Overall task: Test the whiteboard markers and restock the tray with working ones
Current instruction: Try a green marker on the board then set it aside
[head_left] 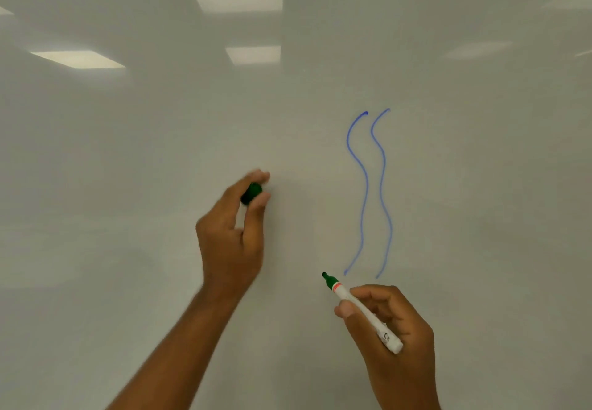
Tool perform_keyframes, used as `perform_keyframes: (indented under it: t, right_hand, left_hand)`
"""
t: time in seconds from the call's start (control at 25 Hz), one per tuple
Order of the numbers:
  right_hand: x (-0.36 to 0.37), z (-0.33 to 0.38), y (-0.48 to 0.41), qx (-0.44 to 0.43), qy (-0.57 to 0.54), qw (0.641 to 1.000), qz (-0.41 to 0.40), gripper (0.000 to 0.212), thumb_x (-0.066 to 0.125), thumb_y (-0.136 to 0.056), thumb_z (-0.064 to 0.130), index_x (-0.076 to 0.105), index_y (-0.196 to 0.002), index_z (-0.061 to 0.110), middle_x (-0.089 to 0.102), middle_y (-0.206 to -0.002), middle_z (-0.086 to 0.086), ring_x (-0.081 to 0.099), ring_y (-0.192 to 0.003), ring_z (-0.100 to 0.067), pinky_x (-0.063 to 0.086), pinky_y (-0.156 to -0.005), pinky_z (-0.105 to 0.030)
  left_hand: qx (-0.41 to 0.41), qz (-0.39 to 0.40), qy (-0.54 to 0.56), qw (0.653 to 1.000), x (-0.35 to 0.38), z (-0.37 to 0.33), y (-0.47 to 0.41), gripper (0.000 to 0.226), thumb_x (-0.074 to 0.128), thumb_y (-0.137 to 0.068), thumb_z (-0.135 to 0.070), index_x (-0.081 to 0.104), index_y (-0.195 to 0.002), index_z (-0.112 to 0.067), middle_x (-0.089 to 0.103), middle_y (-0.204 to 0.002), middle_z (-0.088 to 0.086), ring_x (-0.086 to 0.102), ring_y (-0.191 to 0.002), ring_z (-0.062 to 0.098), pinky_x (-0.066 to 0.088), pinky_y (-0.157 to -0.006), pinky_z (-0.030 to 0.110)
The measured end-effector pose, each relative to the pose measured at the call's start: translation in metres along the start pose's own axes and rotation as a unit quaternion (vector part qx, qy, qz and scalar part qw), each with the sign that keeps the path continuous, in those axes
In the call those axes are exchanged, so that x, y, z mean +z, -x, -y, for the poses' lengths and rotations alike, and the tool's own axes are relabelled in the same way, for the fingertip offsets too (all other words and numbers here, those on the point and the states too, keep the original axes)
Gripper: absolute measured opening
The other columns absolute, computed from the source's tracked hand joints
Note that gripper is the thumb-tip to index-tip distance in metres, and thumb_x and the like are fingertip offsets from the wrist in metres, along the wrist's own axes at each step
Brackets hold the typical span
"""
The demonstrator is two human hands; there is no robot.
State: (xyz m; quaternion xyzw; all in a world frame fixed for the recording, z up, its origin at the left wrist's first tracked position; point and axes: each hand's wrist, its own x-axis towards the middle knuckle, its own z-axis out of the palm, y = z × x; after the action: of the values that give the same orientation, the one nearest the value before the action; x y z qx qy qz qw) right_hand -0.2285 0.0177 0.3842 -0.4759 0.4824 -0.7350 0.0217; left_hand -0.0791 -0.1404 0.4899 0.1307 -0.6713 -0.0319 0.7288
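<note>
Head view: a green marker (pixel 362 312), uncapped, is gripped by the right hand (pixel 392 329) just below two blue lines (pixel 368 191); its cap (pixel 251 193) is pinched by the left hand (pixel 234 233). Testing is in hand; next the tip must be pressed to the board (pixel 128 153).

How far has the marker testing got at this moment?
Done: two blue wavy lines on the whiteboard suggest blue was tested. In hand: right hand grips the uncapped green marker; left hand pinches its green cap. Left: no green stroke yet; tray out of view.
</note>
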Motion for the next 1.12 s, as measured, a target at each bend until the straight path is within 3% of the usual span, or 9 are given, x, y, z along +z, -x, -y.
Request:
perform_keyframes:
  t: [0.12,0.28,0.4,0.48,0.76,0.84,0.92,1.0,1.12]
  right_hand:
    - [-0.013,0.003,0.019,0.007,-0.011,1.0,0.008,0.036,0.066,-0.08,0.061,0.07,-0.101,0.032,0.078,-0.088,0.002,0.073,-0.087,-0.017,0.056,-0.067,-0.019]
    - [-0.026,0.006,0.046,0.001,-0.002,1.0,0.015,0.027,0.06,-0.083,0.052,0.068,-0.1,0.033,0.079,-0.088,0.009,0.073,-0.087,-0.011,0.053,-0.066,-0.014]
    - [-0.032,0.012,0.07,-0.01,0.035,0.999,0.035,0.035,0.061,-0.083,0.06,0.067,-0.106,0.034,0.078,-0.09,0.017,0.073,-0.087,-0.01,0.054,-0.071,-0.026]
    - [-0.035,0.016,0.081,-0.02,0.071,0.996,0.055,0.041,0.057,-0.084,0.069,0.066,-0.107,0.037,0.076,-0.092,0.021,0.073,-0.09,-0.007,0.055,-0.074,-0.025]
    - [-0.047,0.029,0.091,-0.011,0.135,0.988,0.075,0.051,0.049,-0.079,0.082,0.066,-0.102,0.039,0.069,-0.102,0.022,0.066,-0.091,0.0,0.058,-0.072,-0.025]
    - [-0.047,0.026,0.092,0.004,0.129,0.988,0.084,0.042,0.059,-0.076,0.076,0.072,-0.083,0.037,0.071,-0.099,0.018,0.064,-0.094,-0.002,0.061,-0.076,-0.034]
    - [-0.045,0.022,0.092,-0.013,0.157,0.984,0.084,0.054,0.055,-0.081,0.074,0.077,-0.078,0.024,0.077,-0.083,0.009,0.061,-0.096,-0.006,0.062,-0.075,-0.043]
    - [-0.043,0.02,0.093,-0.049,0.176,0.98,0.08,0.075,0.04,-0.087,0.077,0.077,-0.089,0.012,0.076,-0.084,0.003,0.061,-0.092,-0.01,0.062,-0.067,-0.04]
    - [-0.046,0.023,0.094,-0.062,0.184,0.977,0.085,0.074,0.037,-0.091,0.073,0.077,-0.088,0.011,0.075,-0.082,0.001,0.06,-0.087,-0.011,0.058,-0.066,-0.026]
  left_hand:
    - [-0.264,0.003,0.188,0.946,0.001,-0.031,0.07,0.026,0.058,-0.109,-0.03,0.067,-0.133,-0.028,0.081,-0.114,0.004,0.077,-0.11,0.024,0.061,-0.096,0.032]
    - [-0.549,-0.031,0.401,0.732,-0.006,-0.068,0.118,0.025,0.05,-0.11,-0.024,0.068,-0.122,-0.01,0.075,-0.119,0.029,0.075,-0.114,0.041,0.065,-0.089,0.041]
    - [-0.64,-0.077,0.535,0.546,-0.01,-0.094,0.131,0.025,0.049,-0.105,-0.022,0.059,-0.119,-0.004,0.069,-0.13,0.033,0.071,-0.119,0.045,0.061,-0.093,0.055]
    - [-0.647,-0.077,0.568,0.503,-0.012,-0.11,0.137,0.026,0.052,-0.1,-0.024,0.058,-0.117,-0.005,0.068,-0.132,0.034,0.07,-0.12,0.048,0.058,-0.095,0.061]
    - [-0.663,-0.048,0.523,0.533,-0.01,-0.138,0.152,0.046,0.048,-0.102,-0.031,0.062,-0.136,-0.003,0.071,-0.133,0.024,0.072,-0.121,0.04,0.062,-0.093,0.051]
    - [-0.663,-0.049,0.517,0.539,-0.009,-0.14,0.157,0.045,0.045,-0.106,-0.032,0.063,-0.136,-0.003,0.072,-0.133,0.023,0.072,-0.121,0.039,0.062,-0.094,0.05]
    - [-0.662,-0.048,0.505,0.552,-0.008,-0.14,0.163,0.043,0.042,-0.11,-0.031,0.062,-0.135,-0.004,0.071,-0.134,0.023,0.071,-0.122,0.038,0.063,-0.094,0.048]
    - [-0.655,-0.042,0.495,0.57,-0.008,-0.14,0.171,0.041,0.04,-0.111,-0.032,0.064,-0.131,-0.006,0.071,-0.135,0.022,0.071,-0.124,0.037,0.064,-0.092,0.045]
    - [-0.641,-0.033,0.473,0.603,-0.008,-0.142,0.18,0.041,0.043,-0.108,-0.036,0.073,-0.122,-0.012,0.071,-0.135,0.021,0.07,-0.124,0.038,0.064,-0.089,0.043]
